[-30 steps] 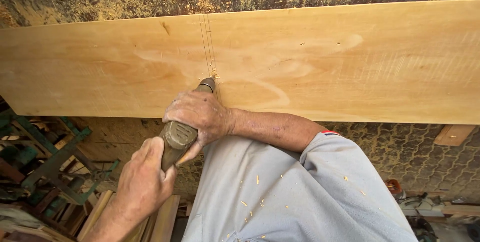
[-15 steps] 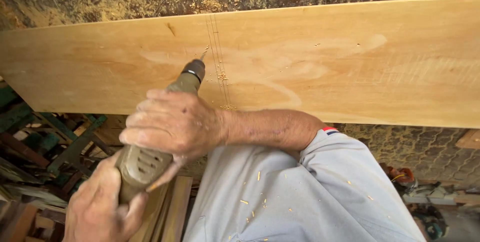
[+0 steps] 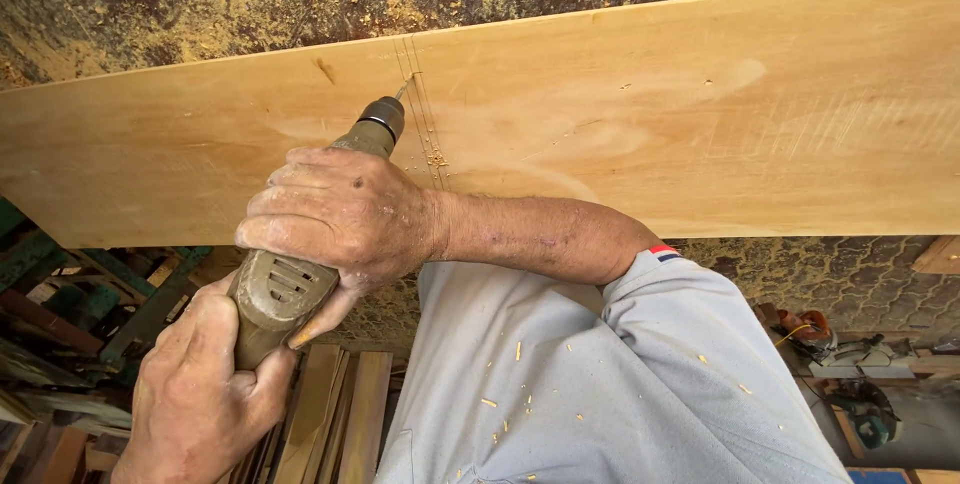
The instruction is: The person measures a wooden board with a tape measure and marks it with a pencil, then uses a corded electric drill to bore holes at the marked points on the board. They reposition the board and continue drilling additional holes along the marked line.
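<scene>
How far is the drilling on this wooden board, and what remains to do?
Done: pencil lines are drawn across the board, and wood chips lie along them, so some holes seem drilled. In hand: the right hand and left hand press the drill, its bit touching the board near the far edge. Left: I cannot count finished holes, so the remaining number is unclear.

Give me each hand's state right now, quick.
Left hand: closed around the rear handle of the olive-green electric drill.
Right hand: closed over the drill's body, bit against the long pale wooden board.
</scene>
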